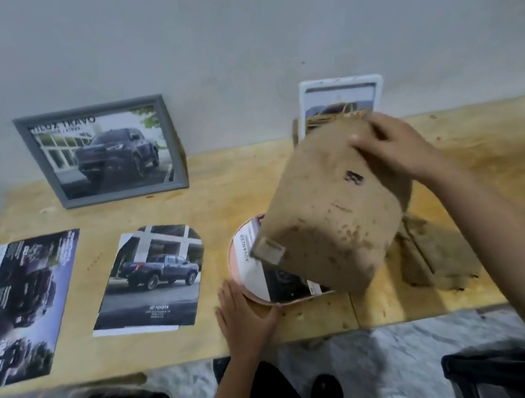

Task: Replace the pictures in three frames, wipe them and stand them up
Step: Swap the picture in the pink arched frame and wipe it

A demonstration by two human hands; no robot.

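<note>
Your left hand [242, 316] lies flat by the near edge of the tabletop [217, 189], fingers straight, touching the near-left rim of the round frame [252, 270], which lies flat there. Your right hand [398, 148] grips the brown cloth's [324, 223] top edge, fingers curled; the cloth hangs over the frame's right half. Two loose pictures [154, 279] lie flat to the left; the grey frame [100, 153] and the white frame [339, 85] stand at the wall, with bare wood between them.

Readable words on the truck pictures
The grey-framed picture [104, 152] is headed "…LUX TRAVO"; the arch-cut truck print [153, 279] carries "TOYOTA"; the round-framed picture [247, 260] reads "ADVANCED". The leaflet [19, 309] text is too blurred.
</note>
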